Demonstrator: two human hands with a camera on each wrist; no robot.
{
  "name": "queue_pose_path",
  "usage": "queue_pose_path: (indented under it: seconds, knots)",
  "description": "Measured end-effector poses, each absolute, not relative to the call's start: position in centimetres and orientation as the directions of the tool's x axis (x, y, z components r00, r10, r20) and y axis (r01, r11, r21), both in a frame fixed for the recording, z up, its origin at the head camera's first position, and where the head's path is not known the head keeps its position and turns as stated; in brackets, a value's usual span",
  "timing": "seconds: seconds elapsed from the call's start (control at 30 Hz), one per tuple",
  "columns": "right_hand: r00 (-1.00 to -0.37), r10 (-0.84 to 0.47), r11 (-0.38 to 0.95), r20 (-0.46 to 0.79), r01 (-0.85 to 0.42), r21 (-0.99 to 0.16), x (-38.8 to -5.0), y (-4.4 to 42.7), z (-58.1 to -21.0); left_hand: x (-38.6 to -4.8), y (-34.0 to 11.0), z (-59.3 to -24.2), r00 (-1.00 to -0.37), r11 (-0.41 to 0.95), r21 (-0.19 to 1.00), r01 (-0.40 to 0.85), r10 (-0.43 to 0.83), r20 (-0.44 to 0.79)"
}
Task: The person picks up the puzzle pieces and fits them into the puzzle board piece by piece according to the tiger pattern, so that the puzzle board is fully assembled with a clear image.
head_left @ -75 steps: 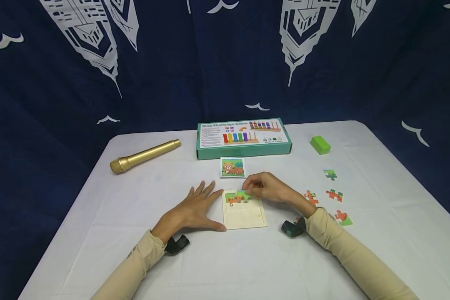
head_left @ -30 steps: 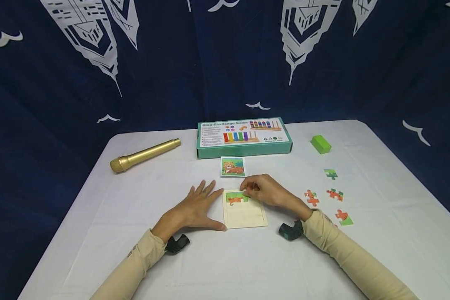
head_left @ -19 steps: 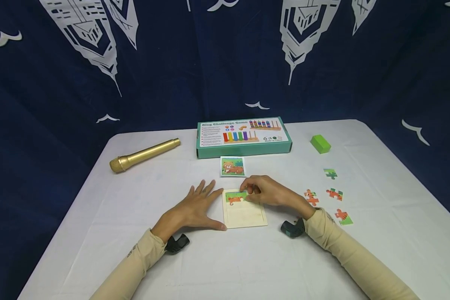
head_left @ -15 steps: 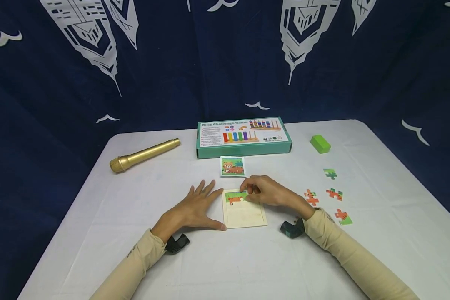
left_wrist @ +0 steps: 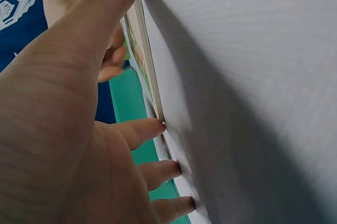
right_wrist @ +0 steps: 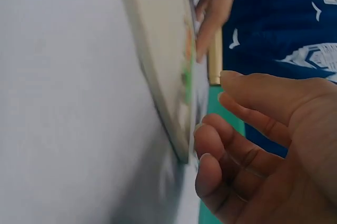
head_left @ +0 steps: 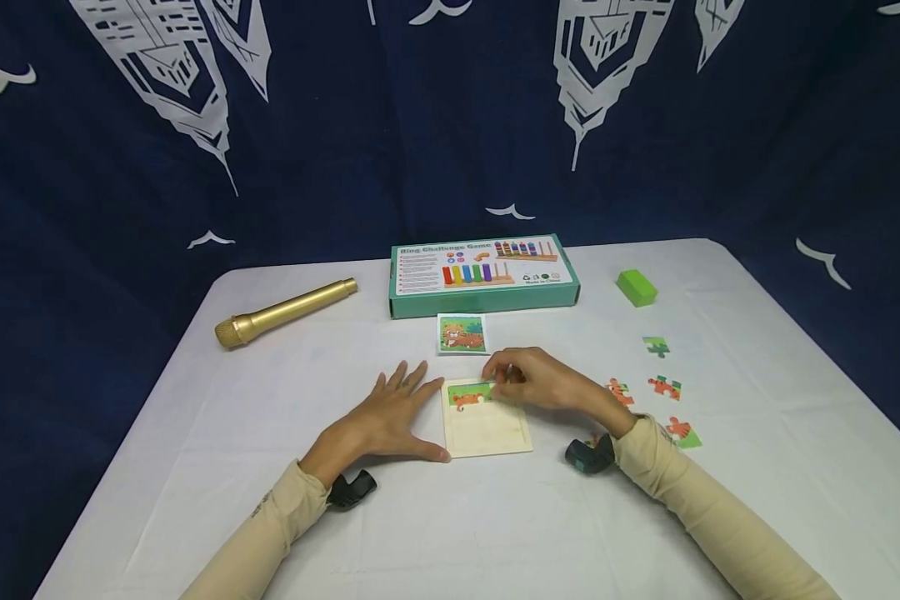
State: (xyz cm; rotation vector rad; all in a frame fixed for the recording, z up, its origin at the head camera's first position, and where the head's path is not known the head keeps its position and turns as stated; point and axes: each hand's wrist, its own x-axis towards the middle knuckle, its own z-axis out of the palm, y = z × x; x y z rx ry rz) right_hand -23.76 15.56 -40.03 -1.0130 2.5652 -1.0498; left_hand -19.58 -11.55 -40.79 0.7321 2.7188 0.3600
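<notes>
1. Beige sleeves (head_left: 708, 504) run off the bottom of the head view, cutting both arms short.
2. The right hand (head_left: 534, 380) covers the far right corner of the wooden puzzle tray (head_left: 487, 435). Its fingers are bent, thumb and forefinger tips close together; I cannot tell whether they hold a piece, and the right wrist view is blurred over the tray.
3. An orange tiger piece (head_left: 618, 390) is partly behind the right forearm, and another loose piece (head_left: 592, 438) is mostly hidden by the right wrist camera (head_left: 589, 457). The left thumb's tip is cut off in the left wrist view.
4. Compared with 2.5 s ago, less of the tiger puzzle strip (head_left: 467, 395) shows: the print then reached further right; now it stops at the right fingertips. The left hand (head_left: 388, 417) is where it was, fingers spread wide, forefinger and thumb against the tray's left edge.
5. The tray lies flat between the hands on the white tablecloth (head_left: 420, 542), the strip inside along its far side, bare wood nearer.
6. Well to the right lie a green-and-blue piece (head_left: 656, 347), an orange-and-green piece (head_left: 665, 387) and a tiger corner piece (head_left: 682, 432).
7. The Ring Challenge Game box (head_left: 484, 275) is closed, its contents unseen.
</notes>
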Motion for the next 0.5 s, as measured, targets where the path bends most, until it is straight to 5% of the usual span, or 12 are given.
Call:
queue_pose_path:
  seconds: [0.27,0.5]
  knots:
    - [-0.841,-0.516,0.614,0.164,-0.496,-0.613,-24.4,20.7,-38.0,-19.6,-11.6,-41.0,-0.826,0.832,0.329,0.447,0.525,-0.204]
    - [-0.925,-0.361,0.738,0.118,-0.361,-0.570,-24.2,27.0,-37.6,-19.6,-11.6,-40.9,-0.825,0.835,0.320,0.448,0.523,-0.211]
